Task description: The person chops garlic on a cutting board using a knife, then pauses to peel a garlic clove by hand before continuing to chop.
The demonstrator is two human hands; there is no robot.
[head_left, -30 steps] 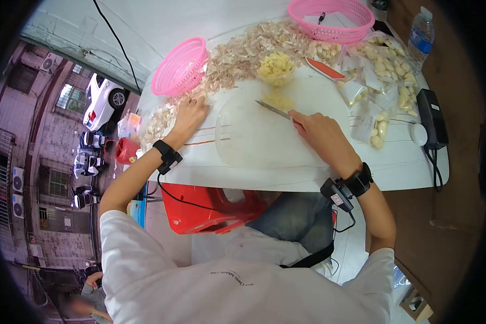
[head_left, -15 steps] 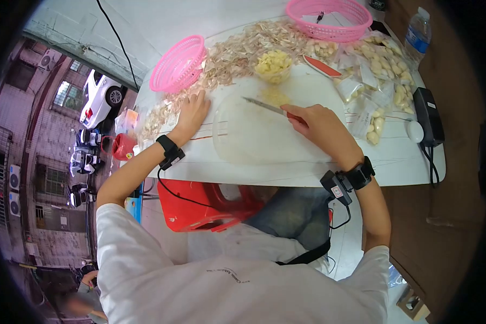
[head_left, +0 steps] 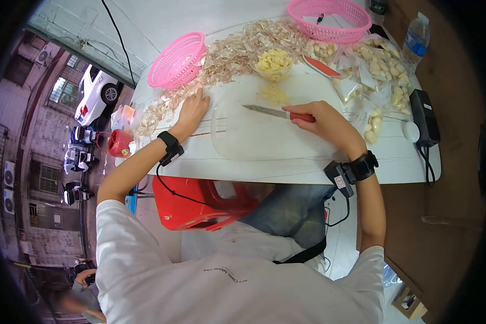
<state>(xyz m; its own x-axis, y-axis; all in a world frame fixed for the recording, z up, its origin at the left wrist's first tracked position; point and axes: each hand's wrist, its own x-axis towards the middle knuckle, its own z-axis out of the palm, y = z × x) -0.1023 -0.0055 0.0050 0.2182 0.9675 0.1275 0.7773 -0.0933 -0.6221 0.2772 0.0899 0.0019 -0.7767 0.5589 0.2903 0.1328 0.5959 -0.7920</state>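
My right hand (head_left: 324, 125) is closed round the red handle of a knife (head_left: 267, 111), whose blade points left over a pale translucent cutting board (head_left: 254, 135). Sliced pale-yellow pieces (head_left: 274, 94) lie on the board near the blade. Just beyond them stands a clear bowl (head_left: 273, 66) of yellow pieces. My left hand (head_left: 193, 112) rests at the edge of a heap of dry peels (head_left: 243, 48), left of the board. Its fingers point away from me, and whether they hold anything small is hidden.
Pink baskets (head_left: 178, 60) (head_left: 329, 20) stand at the far side. Bags of peeled cloves (head_left: 372, 127), a red-and-white knife sheath (head_left: 321, 66), a water bottle (head_left: 416, 38) and a black adapter (head_left: 425, 117) are at the right. A red stool (head_left: 191, 205) is below the table.
The knife has turned slightly and its blade lies more level. My left hand has stayed by the peels, with its fingers drawn together a little. The whole view has shifted slightly.
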